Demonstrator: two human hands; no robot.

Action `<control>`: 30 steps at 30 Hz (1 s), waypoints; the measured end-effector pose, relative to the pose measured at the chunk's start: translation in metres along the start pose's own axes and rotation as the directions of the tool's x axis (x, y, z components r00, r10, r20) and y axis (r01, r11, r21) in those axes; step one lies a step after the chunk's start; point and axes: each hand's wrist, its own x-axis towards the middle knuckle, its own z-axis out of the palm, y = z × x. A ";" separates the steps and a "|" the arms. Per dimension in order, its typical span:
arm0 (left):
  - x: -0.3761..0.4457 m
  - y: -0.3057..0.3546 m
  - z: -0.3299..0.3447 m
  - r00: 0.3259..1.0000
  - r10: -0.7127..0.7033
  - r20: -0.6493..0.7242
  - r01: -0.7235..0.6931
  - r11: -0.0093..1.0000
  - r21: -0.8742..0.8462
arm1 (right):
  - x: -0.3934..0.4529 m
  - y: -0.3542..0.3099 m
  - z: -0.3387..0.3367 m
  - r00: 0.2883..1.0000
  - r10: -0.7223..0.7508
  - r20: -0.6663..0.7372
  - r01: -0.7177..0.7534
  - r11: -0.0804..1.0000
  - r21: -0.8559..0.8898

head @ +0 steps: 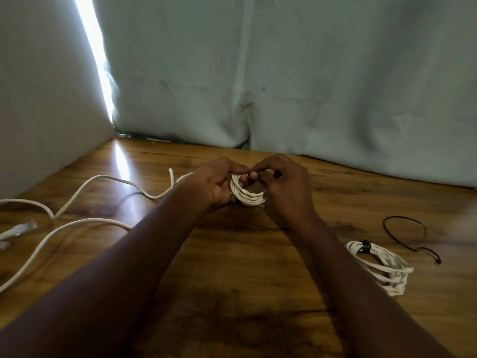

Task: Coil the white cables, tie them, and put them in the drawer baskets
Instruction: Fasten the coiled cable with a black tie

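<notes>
Far left on the worktop (258,267) there's a clear plug end (19,229) of a cable, and the loose white cable (85,223) snakes from there across to the middle. That slack is still uncoiled and trails right up to the left hand.

In the middle, the left hand (215,183) has its grip clamped round one side of the small coil (249,196), fingers curled over the loops. The right hand (286,184) holds the other side, fingertips pinched in at the top of the coil. Looks like they're mid-wind, not at the tying stage yet.

What could go wrong: the loops look springy, so if either grip eases off, the coil probably pops open. The trailing slack has a kink over on the left and could snag or twist as it gets pulled in.

To the right sits a finished coil (379,266), already cinched with a black tie (365,246), and just past it a spare black tie (410,239) lying loose.

Containers: no drawer or baskets in view at all, so nothing's been stowed as far as I can see.
</notes>
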 end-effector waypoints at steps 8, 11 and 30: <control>0.002 -0.024 0.021 0.815 0.579 0.035 -0.534 0.726 0.432 | 0.007 -0.012 -0.004 0.844 0.536 -0.020 -0.407 0.665 0.626; 0.002 -0.029 0.025 0.775 0.626 0.085 -0.585 0.661 0.470 | 0.011 -0.011 -0.011 0.775 0.630 0.046 -0.442 0.488 0.753; -0.008 -0.034 0.033 0.878 0.468 0.098 -0.476 0.840 0.261 | 0.012 -0.005 -0.019 0.820 0.458 -0.344 -0.302 0.856 0.420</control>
